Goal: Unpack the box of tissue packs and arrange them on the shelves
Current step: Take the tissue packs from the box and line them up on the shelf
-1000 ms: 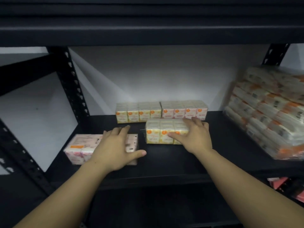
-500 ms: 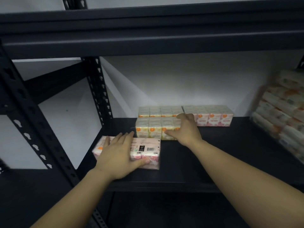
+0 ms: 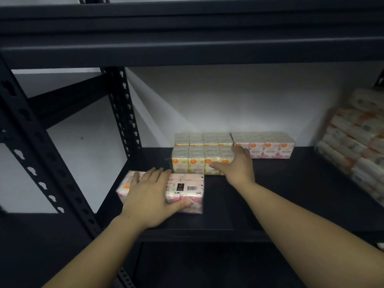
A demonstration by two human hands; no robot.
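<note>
reaching onto a black shelf with both hands on tissue packs.

left hand lies over the pink pack near the shelf's front left, fingers spread flat on top and thumb hooked round its front edge; right hand rests on the right end of the yellow pack, fingers on top and thumb along its front face. behind it, touching, sit another yellow pack and a pink-labelled pack against the wall; a stacked bundle stands at far right.
</note>
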